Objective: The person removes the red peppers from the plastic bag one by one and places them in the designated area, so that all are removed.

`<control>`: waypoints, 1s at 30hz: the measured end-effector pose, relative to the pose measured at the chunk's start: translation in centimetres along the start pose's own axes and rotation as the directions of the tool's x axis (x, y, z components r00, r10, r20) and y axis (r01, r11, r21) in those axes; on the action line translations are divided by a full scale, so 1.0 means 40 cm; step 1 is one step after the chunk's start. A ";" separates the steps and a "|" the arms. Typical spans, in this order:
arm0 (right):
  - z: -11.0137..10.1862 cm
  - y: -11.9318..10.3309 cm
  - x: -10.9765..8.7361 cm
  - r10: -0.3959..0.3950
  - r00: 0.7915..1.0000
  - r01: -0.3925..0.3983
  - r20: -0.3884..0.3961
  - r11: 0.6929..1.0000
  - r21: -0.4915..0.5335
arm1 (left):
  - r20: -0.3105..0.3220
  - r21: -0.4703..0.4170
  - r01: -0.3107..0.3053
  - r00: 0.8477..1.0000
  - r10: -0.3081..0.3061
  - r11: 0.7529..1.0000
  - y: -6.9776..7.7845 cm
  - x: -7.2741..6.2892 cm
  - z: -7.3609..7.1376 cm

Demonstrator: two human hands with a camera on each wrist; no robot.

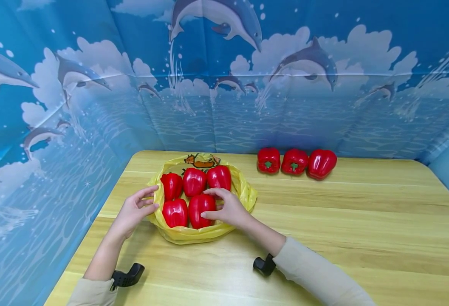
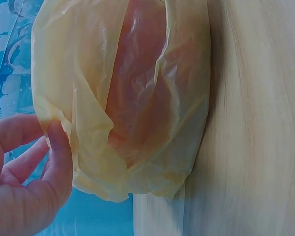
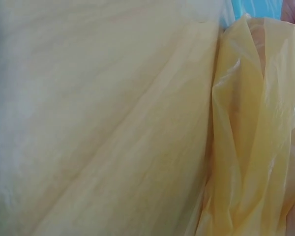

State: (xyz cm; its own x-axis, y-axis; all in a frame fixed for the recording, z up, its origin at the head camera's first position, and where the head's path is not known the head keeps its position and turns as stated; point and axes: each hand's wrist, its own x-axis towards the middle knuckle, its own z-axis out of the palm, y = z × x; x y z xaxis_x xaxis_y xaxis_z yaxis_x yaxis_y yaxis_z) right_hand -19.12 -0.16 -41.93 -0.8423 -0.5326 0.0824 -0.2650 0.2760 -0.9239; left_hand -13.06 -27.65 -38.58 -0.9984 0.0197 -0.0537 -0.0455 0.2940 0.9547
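Observation:
A yellow plastic bag (image 1: 248, 193) lies with its mouth turned upward, several red bell peppers (image 1: 194, 182) inside it. My left hand (image 1: 130, 214) is at the bag's left edge; in the left wrist view its thumb and fingers pinch the thin plastic (image 2: 88, 108). From the right, my right hand (image 1: 230, 209) reaches over the rim and grips the front right bell pepper (image 1: 198, 211), thumb on its near side and fingers on its far side. The right wrist view shows mostly wood and the bag's creased side (image 3: 246, 132), with that hand barely in the frame.
Three more red bell peppers stand in a row near the table's back edge: one on the left (image 1: 268, 160), one in the middle (image 1: 295, 161) and one on the right (image 1: 321, 164). Behind the wooden table (image 1: 343, 221) hangs a blue dolphin-print curtain (image 1: 224, 114), continuing along both sides.

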 end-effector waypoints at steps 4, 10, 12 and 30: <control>-0.001 -0.007 0.002 0.021 1.000 -0.021 0.003 1.000 0.017 | 0.000 0.001 0.003 1.000 -0.003 1.000 0.002 0.000 -0.001; -0.006 -0.016 0.001 0.044 0.999 -0.044 0.009 0.998 0.043 | 0.001 0.003 0.007 1.000 -0.007 1.000 0.006 0.003 -0.001; -0.008 -0.018 0.002 0.049 0.999 -0.049 0.008 0.997 0.055 | 0.000 0.003 0.010 1.000 -0.010 1.000 0.007 0.004 -0.001; -0.043 -0.076 -0.008 0.090 0.996 -0.092 0.023 0.988 0.126 | 0.000 0.003 0.036 0.999 -0.036 0.999 0.019 0.004 0.002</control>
State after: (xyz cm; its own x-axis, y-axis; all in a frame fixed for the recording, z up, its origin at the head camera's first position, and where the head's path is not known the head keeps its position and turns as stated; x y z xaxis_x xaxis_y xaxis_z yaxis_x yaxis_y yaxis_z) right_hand -18.84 0.54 -38.52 -0.8516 -0.5241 -0.0096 -0.1251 0.2209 -0.9672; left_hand -13.25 -27.34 -37.89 -0.9961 0.0092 -0.0878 -0.0811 0.2978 0.9512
